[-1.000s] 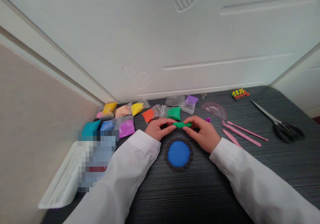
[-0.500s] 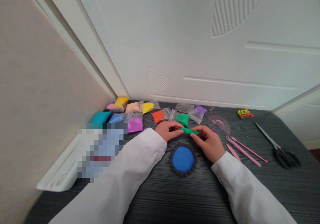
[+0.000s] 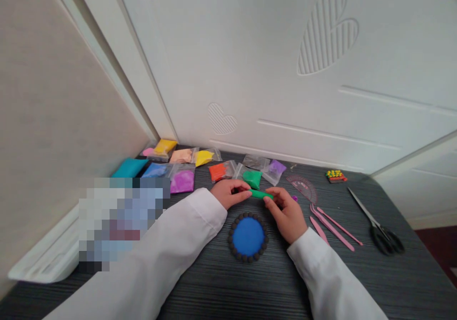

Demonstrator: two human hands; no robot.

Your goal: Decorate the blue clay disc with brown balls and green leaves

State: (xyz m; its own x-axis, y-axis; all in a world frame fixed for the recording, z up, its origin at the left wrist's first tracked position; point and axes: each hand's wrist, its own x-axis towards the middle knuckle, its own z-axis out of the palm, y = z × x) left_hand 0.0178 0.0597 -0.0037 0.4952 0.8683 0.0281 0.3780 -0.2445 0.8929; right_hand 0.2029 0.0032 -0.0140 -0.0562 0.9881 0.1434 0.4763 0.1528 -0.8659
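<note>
**Pinching on both sides!**

Slanting inward with left arm [image 3: 178,236] and right arm [image 3: 328,267], sleeved in white to the wrists. Gripping between thumb and bent fingers with the left hand [image 3: 230,194], and matching that with the right hand [image 3: 286,215]. Facing fingertips toward fingertips, close but apart!

Bags [image 3: 182,181] to the back and left of the table [image 3: 214,291], implements to the right.
The disc [image 3: 248,236] lies centrally, before the bags — the tray [image 3: 43,263] sits far left. To the right, the protractor [image 3: 303,187] lies behind the slim tools [image 3: 333,227]; the scissors [image 3: 373,222] lie beyond them — with the small block [image 3: 335,177] behind.
</note>
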